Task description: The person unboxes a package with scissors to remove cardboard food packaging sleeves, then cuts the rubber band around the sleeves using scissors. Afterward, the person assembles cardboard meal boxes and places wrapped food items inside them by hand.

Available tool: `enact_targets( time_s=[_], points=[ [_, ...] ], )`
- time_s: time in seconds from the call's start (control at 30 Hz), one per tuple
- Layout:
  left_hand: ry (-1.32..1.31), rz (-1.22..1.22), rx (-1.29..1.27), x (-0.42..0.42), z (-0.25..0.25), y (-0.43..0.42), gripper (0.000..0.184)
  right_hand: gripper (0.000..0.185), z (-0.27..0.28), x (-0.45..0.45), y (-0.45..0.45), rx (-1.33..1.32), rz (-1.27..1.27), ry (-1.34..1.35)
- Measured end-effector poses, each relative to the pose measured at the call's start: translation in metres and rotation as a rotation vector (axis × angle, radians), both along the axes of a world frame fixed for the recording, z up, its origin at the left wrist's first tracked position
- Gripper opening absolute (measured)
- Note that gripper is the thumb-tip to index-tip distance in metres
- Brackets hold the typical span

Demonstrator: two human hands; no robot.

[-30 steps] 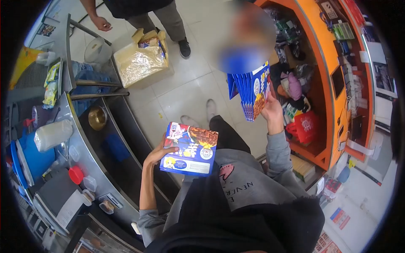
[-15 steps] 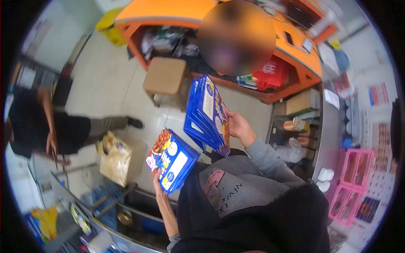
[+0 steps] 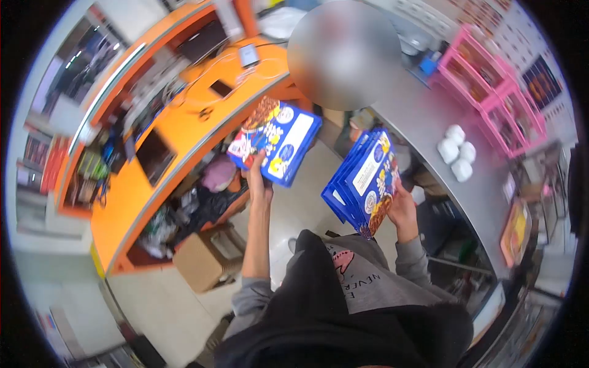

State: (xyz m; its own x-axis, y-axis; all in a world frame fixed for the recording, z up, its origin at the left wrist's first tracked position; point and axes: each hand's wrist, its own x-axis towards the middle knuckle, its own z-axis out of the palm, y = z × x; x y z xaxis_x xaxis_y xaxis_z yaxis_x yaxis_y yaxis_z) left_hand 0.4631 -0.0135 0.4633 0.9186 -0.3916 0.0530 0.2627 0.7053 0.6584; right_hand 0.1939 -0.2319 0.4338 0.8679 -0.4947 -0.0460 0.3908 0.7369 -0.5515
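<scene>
My left hand (image 3: 259,179) grips the lower edge of a stack of flat blue food packs (image 3: 285,144), its thumb on the printed front. White labels, cartoon figures and a picture of brown food show on that front. To the right, my right hand (image 3: 402,208) holds another bundle of flat blue packs (image 3: 363,181) by its right side. The packs in this bundle fan apart slightly at the left edge. Both bundles are held up above the floor in front of my body, apart from each other. The fingers behind the packs are hidden.
An orange counter (image 3: 190,126) with a dark phone (image 3: 221,88) and a laptop (image 3: 156,156) curves along the left. At right, a grey metal counter (image 3: 423,110) carries white rounded objects (image 3: 457,152) and a pink rack (image 3: 485,73). A brown stool (image 3: 205,260) stands below.
My view has turned right, towards the grey counter. Both hands keep their packs; the left stack is now raised closer to the orange counter. The other person at the left is out of view.
</scene>
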Motion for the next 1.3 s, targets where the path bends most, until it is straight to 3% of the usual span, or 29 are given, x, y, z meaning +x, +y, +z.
enact_targets(
  time_s=[0.07,0.13,0.17,0.27,0.33,0.37,0.4,0.43,0.5,0.53,0.57,0.6,0.63,0.67,0.7,0.77,0.8,0.83,0.87,0.9,0.93,0.97,1.0,1.13,1.17,1.3],
  points=[
    [0.072,-0.282,-0.135,-0.022,0.031,0.030,0.044,0.035,-0.032,-0.069,0.072,0.023,-0.305,-0.012],
    [0.073,-0.325,-0.175,-0.048,0.041,0.073,0.044,0.037,-0.076,-0.162,0.160,0.084,-0.425,-0.103],
    [0.013,-0.295,-0.153,0.008,0.033,0.040,0.045,0.038,-0.108,-0.128,0.160,0.142,-0.465,-0.128],
    [-0.028,-0.357,-0.120,0.045,0.035,0.027,0.054,0.042,-0.137,-0.173,0.229,0.179,-0.618,-0.151],
    [0.078,-0.271,-0.030,0.050,0.038,0.025,0.067,0.043,-0.166,-0.210,0.274,0.246,-0.648,-0.175],
    [0.096,-0.320,0.015,0.070,0.036,0.014,0.063,0.044,-0.172,-0.219,0.290,0.312,-0.681,-0.203],
    [0.062,-0.361,0.042,0.111,0.035,-0.010,0.058,0.044,-0.177,-0.155,0.242,0.337,-0.673,-0.201],
    [0.027,-0.402,0.070,0.147,0.038,-0.033,0.054,0.042,-0.171,-0.150,0.246,0.322,-0.684,-0.180],
    [-0.074,-0.494,0.137,0.147,0.041,-0.034,0.043,0.040,-0.159,-0.149,0.264,0.331,-0.714,-0.187],
    [-0.144,-0.358,0.107,0.169,0.022,-0.050,0.042,0.040,-0.169,-0.153,0.267,0.291,-0.702,-0.177],
    [-0.226,-0.379,0.201,0.186,0.011,-0.054,0.071,0.039,-0.166,-0.158,0.274,0.268,-0.654,-0.221],
    [-0.422,-0.038,0.440,0.181,0.008,-0.057,0.086,0.039,-0.165,-0.168,0.284,0.256,-0.683,-0.224],
    [-0.555,0.383,0.899,0.176,0.004,-0.061,0.103,0.039,-0.141,-0.170,0.289,0.222,-0.678,-0.290],
    [-0.493,0.733,1.271,0.170,0.001,-0.064,0.120,0.040,-0.124,-0.174,0.291,0.214,-0.771,-0.211],
    [-0.898,0.867,1.187,0.101,0.011,-0.042,0.105,0.040,-0.105,-0.186,0.303,0.194,-0.865,-0.191],
    [-1.355,0.395,0.839,-0.026,0.030,0.026,0.073,0.040,-0.078,-0.226,0.331,0.098,-0.961,-0.189],
    [-1.333,-0.199,0.642,-0.076,0.028,0.052,0.057,0.040,-0.073,-0.254,0.350,0.094,-1.001,-0.178],
    [-1.264,-0.509,0.539,-0.177,0.034,0.100,0.045,0.038,-0.077,-0.285,0.365,0.082,-1.011,-0.163],
    [-1.325,-0.940,0.566,-0.114,0.091,0.042,0.051,0.036,-0.007,-0.196,0.271,0.090,-0.964,-0.100],
    [-0.865,-1.324,0.541,-0.145,0.094,0.053,0.057,0.032,0.009,-0.190,0.259,0.079,-0.944,-0.104],
    [-0.864,-1.487,0.531,-0.169,0.099,0.053,0.064,0.032,0.015,-0.186,0.245,0.087,-0.963,-0.102],
    [-0.679,-1.577,0.460,-0.180,0.085,0.041,0.063,0.033,0.021,-0.180,0.227,0.020,-0.989,-0.057],
    [-0.657,-1.521,0.492,-0.185,0.102,0.020,0.061,0.034,0.042,-0.162,0.198,-0.042,-1.005,0.002],
    [-0.377,-1.457,0.498,-0.153,0.079,-0.096,0.052,0.033,0.076,-0.115,0.088,-0.091,-1.205,0.166],
    [-0.350,-1.405,0.536,-0.155,0.068,-0.114,0.046,0.033,0.077,-0.122,0.073,-0.126,-1.195,0.154],
    [-0.521,-1.158,0.618,-0.146,0.041,-0.188,0.050,0.031,0.095,-0.160,0.036,-0.130,-1.231,0.181]
  ],
)
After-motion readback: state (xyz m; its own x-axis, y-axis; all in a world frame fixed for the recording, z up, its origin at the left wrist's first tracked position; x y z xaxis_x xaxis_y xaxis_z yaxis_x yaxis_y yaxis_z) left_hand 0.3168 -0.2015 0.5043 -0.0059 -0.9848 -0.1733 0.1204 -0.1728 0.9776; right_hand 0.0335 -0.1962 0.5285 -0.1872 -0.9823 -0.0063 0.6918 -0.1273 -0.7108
